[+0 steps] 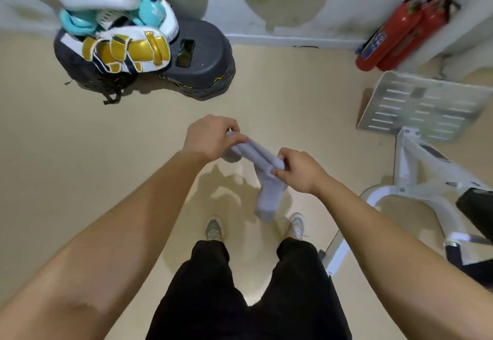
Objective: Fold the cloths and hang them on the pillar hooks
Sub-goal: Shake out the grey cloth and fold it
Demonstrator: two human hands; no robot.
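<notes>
Phone (185, 52) is lying on dark round plastic stool (210, 54), right of piled padded mitts (125, 48); two red fire extinguishers (400, 35) are leaning far right against wall.

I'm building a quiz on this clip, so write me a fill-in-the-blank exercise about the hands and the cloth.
1. Both hands grip one pale grey ____.
2. The left hand holds the cloth's upper end; the ____ hand pinches it lower down.
3. The cloth's free end hangs toward the ____.
4. The two fire extinguishers by the wall are ____ in colour.

Missing words: cloth; right; floor; red

Gym corner, white exercise machine (416, 168) (ridged footplate), boxing pads (125, 51) piled on stool, fire extinguishers (400, 32)
</notes>
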